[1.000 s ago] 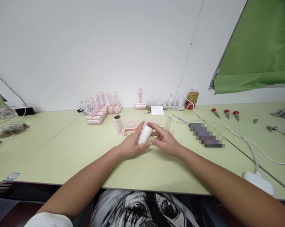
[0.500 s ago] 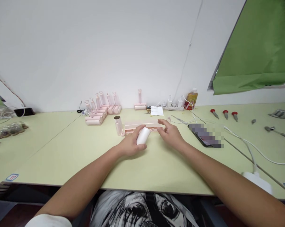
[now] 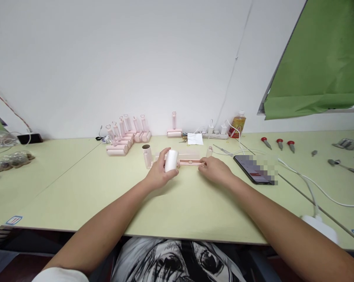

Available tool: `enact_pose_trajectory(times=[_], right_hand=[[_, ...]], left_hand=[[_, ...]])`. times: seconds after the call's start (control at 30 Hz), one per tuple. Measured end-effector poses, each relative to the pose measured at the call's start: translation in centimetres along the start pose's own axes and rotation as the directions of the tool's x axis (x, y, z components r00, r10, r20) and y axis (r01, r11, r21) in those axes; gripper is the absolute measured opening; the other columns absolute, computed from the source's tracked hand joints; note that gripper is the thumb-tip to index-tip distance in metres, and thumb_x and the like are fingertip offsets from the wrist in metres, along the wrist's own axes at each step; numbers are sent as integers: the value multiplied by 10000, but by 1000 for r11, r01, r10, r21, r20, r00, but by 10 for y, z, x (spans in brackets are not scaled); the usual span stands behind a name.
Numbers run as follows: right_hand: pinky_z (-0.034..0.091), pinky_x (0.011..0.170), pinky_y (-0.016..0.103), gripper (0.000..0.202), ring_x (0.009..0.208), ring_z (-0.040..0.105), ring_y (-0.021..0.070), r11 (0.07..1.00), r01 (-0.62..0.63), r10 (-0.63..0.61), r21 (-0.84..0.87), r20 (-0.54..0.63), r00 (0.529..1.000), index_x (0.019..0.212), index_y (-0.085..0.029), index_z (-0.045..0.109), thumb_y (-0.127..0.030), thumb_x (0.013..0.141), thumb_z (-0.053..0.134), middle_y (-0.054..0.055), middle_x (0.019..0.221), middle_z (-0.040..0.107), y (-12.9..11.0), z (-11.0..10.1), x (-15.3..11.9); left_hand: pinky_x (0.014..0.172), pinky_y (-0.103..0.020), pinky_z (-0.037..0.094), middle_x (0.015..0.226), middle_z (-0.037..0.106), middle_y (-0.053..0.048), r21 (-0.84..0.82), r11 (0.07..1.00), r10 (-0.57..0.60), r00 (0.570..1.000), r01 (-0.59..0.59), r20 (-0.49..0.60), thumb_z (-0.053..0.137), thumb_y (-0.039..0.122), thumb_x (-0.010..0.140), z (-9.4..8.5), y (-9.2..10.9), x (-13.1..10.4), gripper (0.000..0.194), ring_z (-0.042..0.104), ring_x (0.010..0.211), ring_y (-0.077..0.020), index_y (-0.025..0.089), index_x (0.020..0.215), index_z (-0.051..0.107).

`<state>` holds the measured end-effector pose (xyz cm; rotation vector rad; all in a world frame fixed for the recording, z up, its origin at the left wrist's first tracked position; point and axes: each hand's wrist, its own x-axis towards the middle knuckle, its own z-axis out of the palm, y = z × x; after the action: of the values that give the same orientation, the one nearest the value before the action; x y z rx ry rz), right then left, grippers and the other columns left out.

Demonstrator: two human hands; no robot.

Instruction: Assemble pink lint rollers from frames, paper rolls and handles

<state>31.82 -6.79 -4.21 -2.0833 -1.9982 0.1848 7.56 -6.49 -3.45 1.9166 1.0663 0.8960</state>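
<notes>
My left hand (image 3: 160, 171) is wrapped around a white lint roller roll (image 3: 171, 160), held tilted above the table. At the right end of a long pink lint roller piece (image 3: 190, 162), my right hand (image 3: 213, 168) has its fingers closed on the piece's tip. Behind it lies a pale translucent cover (image 3: 184, 154), partly hidden by the roll. Beside my left hand stands a clear pinkish tube (image 3: 147, 157) with a dark open top. A small clear tube (image 3: 209, 151) stands just beyond my right fingers.
Several pink lint rollers (image 3: 118, 149) stand at the back left, and another lint roller (image 3: 174, 133) is by the wall. Right of my hands lie a phone (image 3: 250, 168), white cables (image 3: 306, 176) and red-capped tools (image 3: 279, 143). A drink bottle (image 3: 238, 124) stands near a power strip (image 3: 216, 135).
My right hand has come down and closed on the end of the pink piece. The white roll in my left hand has shifted slightly left and become more upright.
</notes>
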Motion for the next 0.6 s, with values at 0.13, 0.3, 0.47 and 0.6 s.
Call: enact_pose_trajectory(times=[0.13,0.3,0.47,0.6], right_hand=[[309,550,273,131,796,601,221,1000,-4,5,-11,88,996,814,-201,646,-275,737,569,75,898,687,3,-3,-1],[281,534,263,54,701,561,186,999,-41,41,7,55,998,734,-209,599,-203,689,571,44,799,665,9,-10,-1],[273,529,256,36,681,539,166,997,-24,24,76,-3,1000,716,-202,559,-181,700,534,27,766,645,7,-20,-6],[296,537,248,122,670,533,159,986,2,-7,168,34,999,806,-192,596,-183,701,535,26,759,613,5,-22,-9]], left_hand=[[637,-288,472,981,605,-44,-21,1000,18,1000,-18,6,608,374,774,0,0,-1,811,562,692,-146,276,1452,173],[633,-289,478,979,612,-51,-84,996,42,999,-40,19,581,427,807,0,-2,0,780,574,714,-156,265,1447,166],[626,-290,479,1016,625,-62,-92,995,30,999,-28,18,574,431,811,0,-3,0,777,585,733,-166,263,1451,167],[646,-298,483,1073,629,-71,-81,996,25,999,-23,22,577,438,811,1,-5,1,775,591,750,-166,270,1451,174]])
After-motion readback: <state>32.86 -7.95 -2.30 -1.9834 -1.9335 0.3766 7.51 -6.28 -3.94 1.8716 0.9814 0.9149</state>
